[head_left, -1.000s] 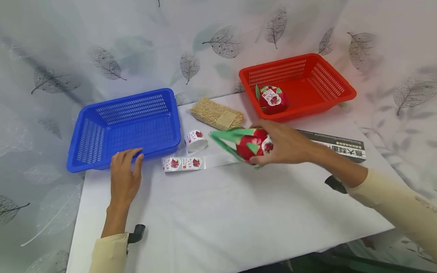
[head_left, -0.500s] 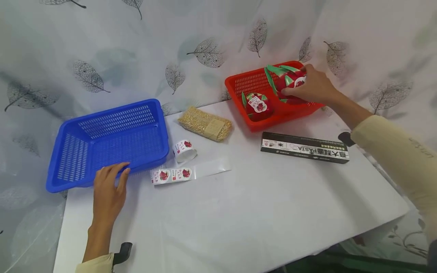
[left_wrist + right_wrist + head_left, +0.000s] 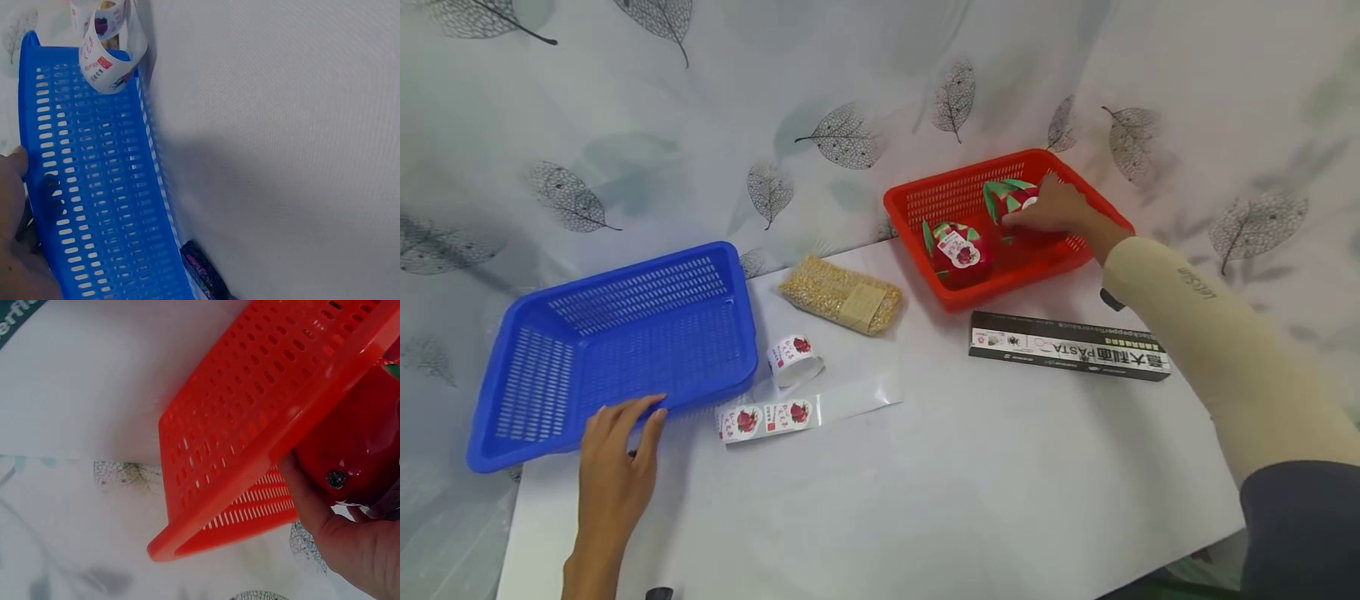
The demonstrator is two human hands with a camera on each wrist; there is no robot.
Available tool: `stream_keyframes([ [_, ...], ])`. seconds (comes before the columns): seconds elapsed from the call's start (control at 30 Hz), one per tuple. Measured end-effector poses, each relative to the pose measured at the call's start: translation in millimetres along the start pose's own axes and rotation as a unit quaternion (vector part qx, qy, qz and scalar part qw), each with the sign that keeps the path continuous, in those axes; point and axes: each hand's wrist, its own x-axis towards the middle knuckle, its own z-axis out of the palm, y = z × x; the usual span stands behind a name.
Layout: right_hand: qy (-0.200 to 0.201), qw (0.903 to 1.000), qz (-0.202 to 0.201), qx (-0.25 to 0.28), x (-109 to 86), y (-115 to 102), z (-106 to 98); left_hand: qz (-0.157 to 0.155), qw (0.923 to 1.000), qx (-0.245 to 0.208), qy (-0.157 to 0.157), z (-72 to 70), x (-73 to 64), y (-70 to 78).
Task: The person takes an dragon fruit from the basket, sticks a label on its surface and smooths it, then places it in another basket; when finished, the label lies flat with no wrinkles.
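My right hand (image 3: 1051, 207) reaches into the red basket (image 3: 951, 298) and grips a dragon fruit (image 3: 1011, 193) with green leaf tips. In the right wrist view, fingers wrap the fruit's glossy red skin (image 3: 356, 434) just inside the rim. A second dragon fruit (image 3: 957, 250) with a white label sits in the basket's left part. On the left, my left hand (image 3: 616, 458) holds the front rim of the blue basket (image 3: 625, 325), with its fingers over the edge. In the left wrist view, the thumb (image 3: 19, 164) lies at that rim and dark finger shapes show through the wall holes.
Between the baskets lie a bag of yellow grains (image 3: 842, 293), a roll of labels (image 3: 795, 361) and its unrolled strip (image 3: 767, 421). A black pasta box (image 3: 1067, 346) lies in front of the red basket. Leaf-printed sheeting (image 3: 842, 137) hangs behind the table.
My right hand has carried the dragon fruit from the table's middle, rightward and back, then down into the red basket. The left hand stays at the blue basket's rim. The head view has shifted.
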Motion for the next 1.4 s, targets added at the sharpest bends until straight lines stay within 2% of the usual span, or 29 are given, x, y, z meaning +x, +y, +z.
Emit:
stream_keyframes([
  [0.13, -0.012, 0.9997, 0.016, 0.014, 10.8, 3.3, 10.3, 0.007, 0.9999, -0.007, 0.006, 2.1, -4.0, -4.1],
  [0.33, -0.026, 0.9991, 0.033, -0.005, 24.7, 8.5, 13.2, 0.007, 0.9998, -0.011, 0.016, 4.4, 0.2, -7.0],
  [0.7, -0.03, 0.9974, 0.06, -0.028, 25.9, 10.9, 24.5, -0.018, 0.9998, 0.003, 0.01, 5.4, 1.9, -4.7],
  [0.83, -0.041, 0.997, 0.056, -0.034, 25.8, 9.5, 24.2, -0.026, 0.9995, 0.012, 0.01, 5.1, 1.8, -3.4],
  [1.1, -0.068, 0.9946, 0.05, -0.061, 26.7, 7.6, 21.0, -0.023, 0.9996, 0.014, 0.009, 3.9, -0.2, -0.3],
  [1.4, -0.052, 0.9956, 0.039, -0.067, 30.2, 12.2, 23.4, 0.001, 0.9997, -0.005, 0.026, 5.0, 2.6, -1.9],
])
